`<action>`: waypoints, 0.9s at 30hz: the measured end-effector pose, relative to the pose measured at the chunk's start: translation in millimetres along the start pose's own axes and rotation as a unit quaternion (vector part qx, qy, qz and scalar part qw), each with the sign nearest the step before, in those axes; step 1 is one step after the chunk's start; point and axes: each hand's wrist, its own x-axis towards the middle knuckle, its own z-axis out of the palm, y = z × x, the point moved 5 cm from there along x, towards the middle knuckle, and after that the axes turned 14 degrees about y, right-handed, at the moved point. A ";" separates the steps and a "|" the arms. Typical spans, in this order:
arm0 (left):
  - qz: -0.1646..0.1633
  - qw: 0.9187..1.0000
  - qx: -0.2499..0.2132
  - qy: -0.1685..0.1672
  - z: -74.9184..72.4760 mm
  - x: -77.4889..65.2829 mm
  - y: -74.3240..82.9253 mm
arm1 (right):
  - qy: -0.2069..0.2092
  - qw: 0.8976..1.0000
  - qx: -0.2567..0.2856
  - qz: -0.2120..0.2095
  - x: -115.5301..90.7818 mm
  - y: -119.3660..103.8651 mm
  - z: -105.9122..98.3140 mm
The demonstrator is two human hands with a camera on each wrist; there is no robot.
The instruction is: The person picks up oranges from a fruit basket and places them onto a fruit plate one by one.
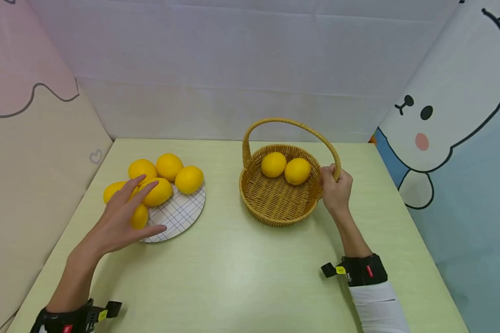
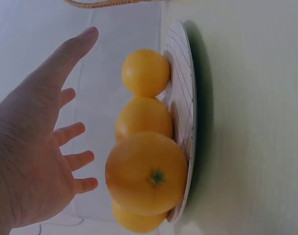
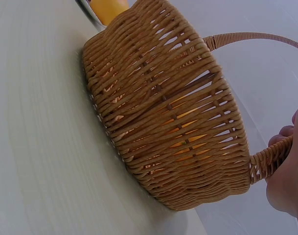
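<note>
Several oranges (image 1: 189, 180) sit close together on a round white plate (image 1: 186, 213) with a checked pattern. Over the plate's near left part hovers my left hand (image 1: 122, 215), fingers spread and thumb held apart, gripping nothing. In the left wrist view, the palm (image 2: 31, 147) stands off from the nearest orange (image 2: 146, 174), with a gap between. My right hand (image 1: 337, 188) grips the right end of the handle (image 1: 291, 121) of a wicker basket (image 1: 275, 208). Two oranges (image 1: 297, 171) lie inside the basket. The right wrist view shows the woven side (image 3: 163, 107) close up.
A pale wooden tabletop (image 1: 233, 277) carries the plate and the basket. White cloth (image 1: 250, 60) hangs behind the table. Printed panels (image 1: 462, 185) stand along the left and right sides.
</note>
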 end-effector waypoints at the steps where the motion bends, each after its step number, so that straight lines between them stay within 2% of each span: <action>1: 0.005 1.000 -0.002 -0.003 2.9 3.7 4.6 | 0.000 1.000 0.000 0.001 0.0 -0.3 -0.1; 8: 0.033 0.999 -0.016 -0.038 28.7 33.4 39.9 | 0.000 1.000 0.001 -0.008 0.7 -2.1 -0.5; 13: 0.068 0.995 -0.036 -0.071 46.8 54.8 72.3 | 0.000 1.000 0.003 -0.007 1.3 -1.7 -0.7; 20: 0.115 0.983 -0.071 -0.121 70.6 83.9 122.4 | 0.006 1.000 0.001 -0.007 1.5 -3.3 -1.1; 27: 0.189 0.971 -0.065 -0.131 96.6 114.6 165.9 | 0.004 1.000 -0.004 -0.001 -0.3 -2.4 -0.7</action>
